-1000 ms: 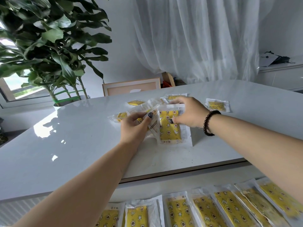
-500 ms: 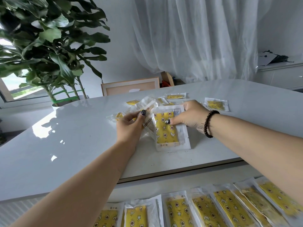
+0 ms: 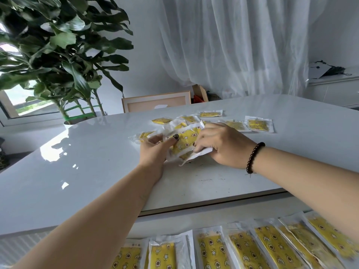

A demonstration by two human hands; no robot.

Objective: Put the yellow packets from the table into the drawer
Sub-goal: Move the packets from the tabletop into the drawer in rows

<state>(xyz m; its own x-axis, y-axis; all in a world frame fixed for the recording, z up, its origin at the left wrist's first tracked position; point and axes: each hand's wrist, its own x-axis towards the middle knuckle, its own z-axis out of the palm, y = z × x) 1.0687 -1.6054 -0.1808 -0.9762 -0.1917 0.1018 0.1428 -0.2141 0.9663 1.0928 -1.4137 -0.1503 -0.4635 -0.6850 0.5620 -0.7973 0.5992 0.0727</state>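
Observation:
Both hands hold one bunch of yellow packets (image 3: 185, 140) in clear wrappers, just above the white table (image 3: 97, 171). My left hand (image 3: 157, 150) grips the bunch from the left, thumb on top. From the right, my right hand (image 3: 221, 144) pinches its crumpled lower edge. Several more yellow packets (image 3: 257, 124) lie loose on the table behind the hands. At the bottom of the view, the open drawer (image 3: 174, 220) holds a row of several yellow packets (image 3: 211, 251) laid side by side.
A large leafy plant (image 3: 58, 55) stands at the table's far left. A framed board (image 3: 157, 102) leans behind the table, under a white curtain (image 3: 233, 45). A white cabinet (image 3: 334, 90) is at the right. A bead bracelet (image 3: 254, 157) is on my right wrist.
The packet that lay flat under my right hand is now gathered and crumpled between both hands. My hands have closed in on the bunch and drawn it slightly toward me.

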